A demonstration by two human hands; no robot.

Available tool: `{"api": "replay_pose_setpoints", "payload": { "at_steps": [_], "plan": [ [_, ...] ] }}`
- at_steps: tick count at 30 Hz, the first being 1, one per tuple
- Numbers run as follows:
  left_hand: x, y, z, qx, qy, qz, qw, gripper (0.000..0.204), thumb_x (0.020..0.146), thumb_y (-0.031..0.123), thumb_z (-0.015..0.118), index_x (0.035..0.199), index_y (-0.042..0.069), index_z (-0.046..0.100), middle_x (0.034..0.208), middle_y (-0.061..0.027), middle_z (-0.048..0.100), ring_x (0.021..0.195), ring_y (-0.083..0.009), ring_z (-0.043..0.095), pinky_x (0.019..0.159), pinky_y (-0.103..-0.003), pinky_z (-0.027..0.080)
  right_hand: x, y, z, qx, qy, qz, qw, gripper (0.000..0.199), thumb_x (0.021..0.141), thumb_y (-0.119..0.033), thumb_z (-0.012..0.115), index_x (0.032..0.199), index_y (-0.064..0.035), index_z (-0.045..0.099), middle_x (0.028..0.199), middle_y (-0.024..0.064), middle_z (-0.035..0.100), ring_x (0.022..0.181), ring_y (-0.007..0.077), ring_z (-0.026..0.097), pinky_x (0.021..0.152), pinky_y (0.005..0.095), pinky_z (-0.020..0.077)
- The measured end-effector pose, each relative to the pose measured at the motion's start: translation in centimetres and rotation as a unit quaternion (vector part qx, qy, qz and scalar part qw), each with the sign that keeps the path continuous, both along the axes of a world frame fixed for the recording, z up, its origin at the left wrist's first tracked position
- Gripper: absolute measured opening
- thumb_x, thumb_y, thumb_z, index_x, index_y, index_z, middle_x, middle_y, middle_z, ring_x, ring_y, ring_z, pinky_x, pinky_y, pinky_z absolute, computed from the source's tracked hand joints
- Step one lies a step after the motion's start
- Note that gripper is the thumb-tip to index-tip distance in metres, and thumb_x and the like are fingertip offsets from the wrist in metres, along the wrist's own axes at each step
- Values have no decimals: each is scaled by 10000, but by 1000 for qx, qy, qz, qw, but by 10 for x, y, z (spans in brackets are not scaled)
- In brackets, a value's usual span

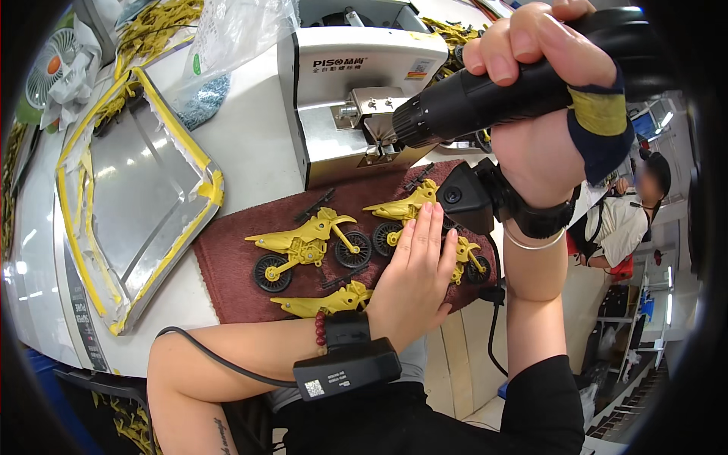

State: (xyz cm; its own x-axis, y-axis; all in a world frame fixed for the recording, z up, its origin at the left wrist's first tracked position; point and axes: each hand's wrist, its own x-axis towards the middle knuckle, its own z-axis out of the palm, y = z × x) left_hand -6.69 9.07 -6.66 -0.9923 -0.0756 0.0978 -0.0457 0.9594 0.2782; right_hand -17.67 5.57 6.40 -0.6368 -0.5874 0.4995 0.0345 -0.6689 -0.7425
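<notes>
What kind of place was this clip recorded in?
Likely a toy assembly workbench in a small factory: yellow toy motorcycles lie on a maroon cloth, the right hand grips a black power screwdriver, and a white benchtop machine stands behind.

Matt blk plastic screwdriver (485, 95), nappy cloth (235, 273).

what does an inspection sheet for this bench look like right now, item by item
surface: white bench with a dark red cloth laid on it
job's things: yellow toy motorbikes on the cloth; black power screwdriver; white screw feeder machine
clutter: metal tray edged in yellow tape, yellow plastic scraps, clear bag, small fan
hands: left hand flat on a motorbike; right hand grips the screwdriver
cables: black cable from the left wrist device
surroundings: another person seated at right
</notes>
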Motion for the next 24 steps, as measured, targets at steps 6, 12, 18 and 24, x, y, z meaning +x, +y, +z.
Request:
{"api": "replay_pose_setpoints", "payload": {
  "at_steps": [6,12,18,24],
  "plan": [
    [1,0,-2,17,13,2,1000,796,735,521,562,1302,-8,381,1376,-277,290,1308,-378,247,1088,-412,197,-4,-4,-10,5,40,15,999,292,695,-79,596,924,-69,416,569,67,483,475,194,490,544,341,442],
    [-2,1,-1,32,54,9,998,761,676,410,612,1261,-37,421,1314,-285,373,1257,-393,334,1079,-410,228,-4,41,-11,84,181,130,971,264,782,-80,556,976,-105,379,702,30,458,586,137,461,620,298,385],
    [-5,5,-11,125,56,17,990,605,731,223,510,1217,-120,400,1256,-307,414,1231,-402,367,1027,-421,286,6,62,-33,107,175,134,969,324,773,-75,636,921,-106,349,674,37,464,537,152,468,570,311,399],
    [-14,3,-17,226,346,67,908,293,672,218,664,891,54,559,724,-112,597,676,-330,592,580,-396,466,17,63,-40,164,142,74,973,361,747,-83,666,899,-120,341,633,27,456,522,150,467,571,302,399]
  ]
}}
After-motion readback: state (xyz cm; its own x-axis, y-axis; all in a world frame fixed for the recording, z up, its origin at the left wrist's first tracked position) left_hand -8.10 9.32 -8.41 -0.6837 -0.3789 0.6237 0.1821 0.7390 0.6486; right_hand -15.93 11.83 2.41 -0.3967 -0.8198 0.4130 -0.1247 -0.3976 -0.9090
